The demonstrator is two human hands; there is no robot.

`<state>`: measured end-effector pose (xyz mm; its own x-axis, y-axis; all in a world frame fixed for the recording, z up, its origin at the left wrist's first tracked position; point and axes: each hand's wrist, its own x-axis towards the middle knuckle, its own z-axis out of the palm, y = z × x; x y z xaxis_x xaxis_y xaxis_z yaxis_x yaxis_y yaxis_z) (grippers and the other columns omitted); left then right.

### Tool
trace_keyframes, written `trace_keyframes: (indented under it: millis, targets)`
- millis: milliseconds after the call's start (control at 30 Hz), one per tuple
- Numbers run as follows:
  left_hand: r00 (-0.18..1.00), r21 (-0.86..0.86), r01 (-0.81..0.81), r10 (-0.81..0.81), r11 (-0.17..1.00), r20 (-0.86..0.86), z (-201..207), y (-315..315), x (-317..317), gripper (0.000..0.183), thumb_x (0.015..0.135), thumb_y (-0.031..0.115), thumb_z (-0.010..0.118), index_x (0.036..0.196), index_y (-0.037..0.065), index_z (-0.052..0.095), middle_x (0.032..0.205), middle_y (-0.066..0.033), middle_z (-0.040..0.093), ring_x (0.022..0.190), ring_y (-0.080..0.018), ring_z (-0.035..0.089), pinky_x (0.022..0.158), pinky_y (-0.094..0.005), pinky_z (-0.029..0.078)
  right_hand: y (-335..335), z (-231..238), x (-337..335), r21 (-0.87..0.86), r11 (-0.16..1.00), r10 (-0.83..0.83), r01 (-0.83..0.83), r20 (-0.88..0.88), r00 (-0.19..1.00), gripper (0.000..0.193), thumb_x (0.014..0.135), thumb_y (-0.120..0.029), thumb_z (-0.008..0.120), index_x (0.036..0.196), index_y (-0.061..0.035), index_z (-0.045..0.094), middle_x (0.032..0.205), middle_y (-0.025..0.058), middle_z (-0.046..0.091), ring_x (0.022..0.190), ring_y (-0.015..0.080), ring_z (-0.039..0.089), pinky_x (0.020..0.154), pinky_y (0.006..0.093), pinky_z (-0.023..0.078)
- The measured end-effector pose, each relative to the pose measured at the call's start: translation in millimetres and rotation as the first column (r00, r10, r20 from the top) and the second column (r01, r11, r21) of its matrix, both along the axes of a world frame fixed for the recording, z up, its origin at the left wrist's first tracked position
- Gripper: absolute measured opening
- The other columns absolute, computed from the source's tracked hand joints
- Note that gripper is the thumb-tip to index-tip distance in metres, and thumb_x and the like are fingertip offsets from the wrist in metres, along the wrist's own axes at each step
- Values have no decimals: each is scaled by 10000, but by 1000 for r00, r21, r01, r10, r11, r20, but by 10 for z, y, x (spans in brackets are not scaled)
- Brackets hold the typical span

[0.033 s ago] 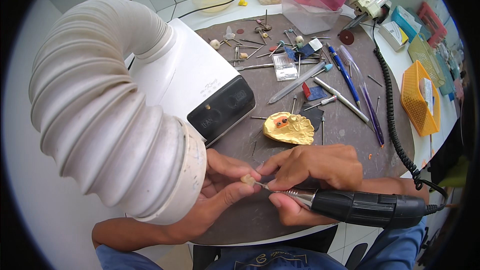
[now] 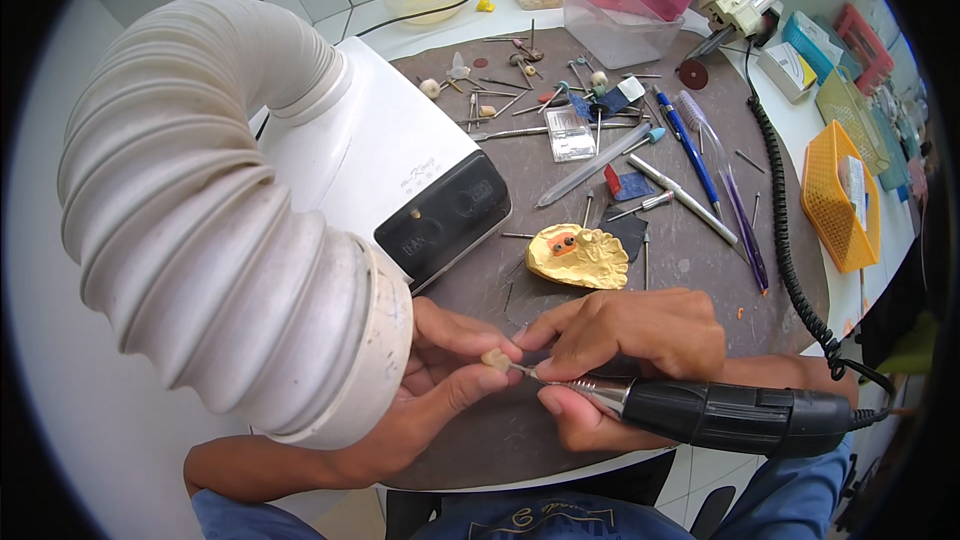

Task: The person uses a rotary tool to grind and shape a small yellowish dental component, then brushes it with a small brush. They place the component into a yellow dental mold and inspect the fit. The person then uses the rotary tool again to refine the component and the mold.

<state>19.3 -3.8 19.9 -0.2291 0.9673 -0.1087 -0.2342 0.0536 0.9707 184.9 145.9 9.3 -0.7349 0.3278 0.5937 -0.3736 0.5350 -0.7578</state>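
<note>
Between the thumb and fingers of my left hand is a small tooth-coloured dental crown. My right hand is closed around the metal nose of a black dental handpiece, its body lying to the right. The thin bur at its tip meets the crown or comes very close; exact contact cannot be made out. My right fingertips rest near the left ones. Just beyond both hands, a yellow plaster dental cast with a pinkish-orange patch and two dark spots sits on the brown mat.
A wide white corrugated hose arches beside my left hand from a white suction unit. Several burs, a blue pen and a toothbrush lie beyond. At right are a coiled black cord and a yellow basket.
</note>
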Motion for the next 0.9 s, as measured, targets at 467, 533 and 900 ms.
trace_keyframes:
  millis: [467,533,900]
  targets:
    - [1000,20,-1,0,1000,26,-24,7,8,230,904,-72,712,1032,21,544,1078,-189,678,1019,-175,689,933,-314,574,-5,9,0,8,1000,-9,9,-6,1000,155,731,17,803,834,49,692,728,140,711,713,282,757,764,414,646]
    - [1000,28,-10,10,1000,26,-32,0,8,231,904,-72,711,1034,21,544,1079,-188,677,1016,-174,690,931,-312,575,-6,13,-9,11,1000,-4,4,-3,1000,150,734,18,802,829,48,690,726,139,710,711,283,757,762,414,647]
    - [1000,33,-9,8,999,29,-36,-4,16,236,905,-72,710,1042,21,542,1079,-189,675,1014,-174,688,926,-316,576,-10,14,0,3,1000,-5,5,-7,1000,142,732,31,793,834,53,696,710,138,700,692,276,751,757,416,648]
